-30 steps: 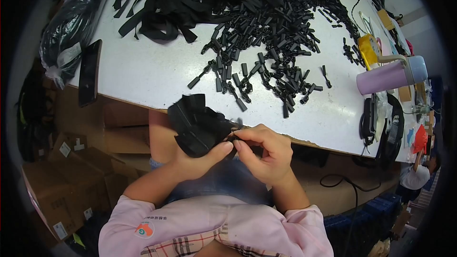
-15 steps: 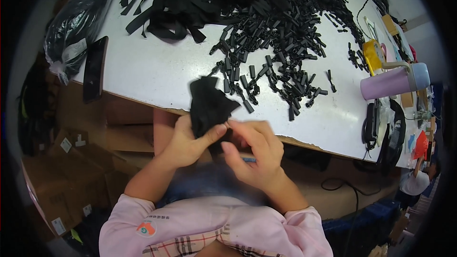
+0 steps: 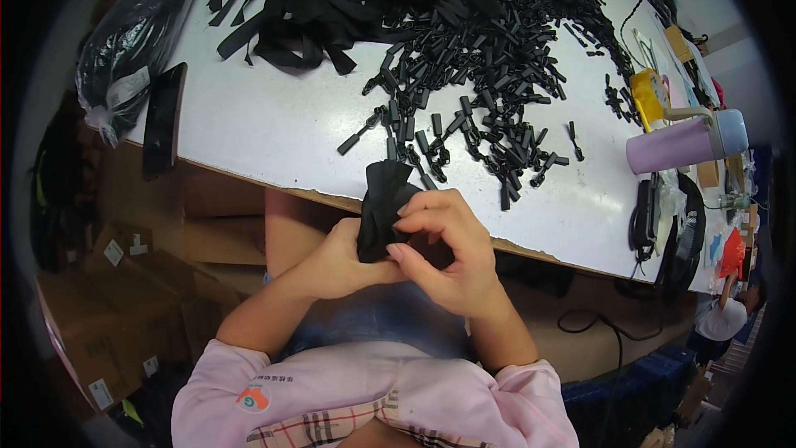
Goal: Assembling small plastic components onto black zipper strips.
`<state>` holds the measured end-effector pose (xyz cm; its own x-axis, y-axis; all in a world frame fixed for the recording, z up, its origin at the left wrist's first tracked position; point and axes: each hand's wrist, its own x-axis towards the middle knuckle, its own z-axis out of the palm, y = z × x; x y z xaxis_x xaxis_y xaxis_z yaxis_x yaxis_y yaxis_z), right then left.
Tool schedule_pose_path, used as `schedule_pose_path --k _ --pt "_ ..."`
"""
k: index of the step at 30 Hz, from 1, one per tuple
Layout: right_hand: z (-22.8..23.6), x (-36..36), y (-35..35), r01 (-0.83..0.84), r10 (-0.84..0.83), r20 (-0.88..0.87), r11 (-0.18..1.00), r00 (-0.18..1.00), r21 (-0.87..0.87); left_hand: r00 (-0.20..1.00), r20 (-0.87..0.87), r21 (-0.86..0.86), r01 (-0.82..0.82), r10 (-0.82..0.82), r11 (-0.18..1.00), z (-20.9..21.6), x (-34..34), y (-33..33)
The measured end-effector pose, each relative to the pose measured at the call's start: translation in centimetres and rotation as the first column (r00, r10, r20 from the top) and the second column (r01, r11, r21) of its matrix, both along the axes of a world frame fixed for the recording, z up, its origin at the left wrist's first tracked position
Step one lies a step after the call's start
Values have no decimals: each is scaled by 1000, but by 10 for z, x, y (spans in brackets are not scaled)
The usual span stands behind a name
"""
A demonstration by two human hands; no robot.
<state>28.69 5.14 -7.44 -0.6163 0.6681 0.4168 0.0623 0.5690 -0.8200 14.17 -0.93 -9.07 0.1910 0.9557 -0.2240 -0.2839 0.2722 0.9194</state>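
Note:
Near the table's front edge my left hand [image 3: 336, 261] is closed around a black fabric strip [image 3: 381, 207], folded into a bundle that stands up above the fist. From the right, my right hand [image 3: 452, 257] is curled with its fingertips and thumb at the bundle's right side, pinching there. Anything small between those fingertips is hidden. Just beyond the bundle lies a loose pile of black zipper pulls [image 3: 514, 141] with small slider ends. One zipper pull [image 3: 350, 143] rests a little apart, left of the pile.
Black fabric strips [image 3: 307, 8] heap at the back left. A plastic-wrapped bundle [image 3: 124, 50] and a dark phone-like slab [image 3: 164, 120] lie on the left edge. At right are a lilac bottle [image 3: 676, 145] and yellow tape roll [image 3: 649, 95]. Cardboard boxes [image 3: 108, 307] stand lower left.
Both hands have brought the black fabric bundle slightly right, and it now stands more upright. My right fingers have moved up along its side. A zipper pull left of the pile has come into view.

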Motion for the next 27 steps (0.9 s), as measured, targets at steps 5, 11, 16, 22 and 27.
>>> schedule_pose_path --k 5,11,16,22,27 --pt "-3 2 -5 -69 -10 -166 883 986 -463 995 75 15 -59 58 998 -1 0 -1" --pt "0 8 -4 -42 37 -24 958 999 -282 998 -58 4 -6 7 1000 -6 1 -2" --pt "-5 10 -10 -165 108 -169 915 980 -367 997 51 31 -56 54 998 -5 -1 -1" --pt "-13 10 -18 -304 -97 -452 613 887 -729 981 132 163 -164 143 973 -3 1 0" --pt "-5 9 -13 56 -182 -211 867 961 -494 985 127 -5 -119 119 993 -1 -2 -4"
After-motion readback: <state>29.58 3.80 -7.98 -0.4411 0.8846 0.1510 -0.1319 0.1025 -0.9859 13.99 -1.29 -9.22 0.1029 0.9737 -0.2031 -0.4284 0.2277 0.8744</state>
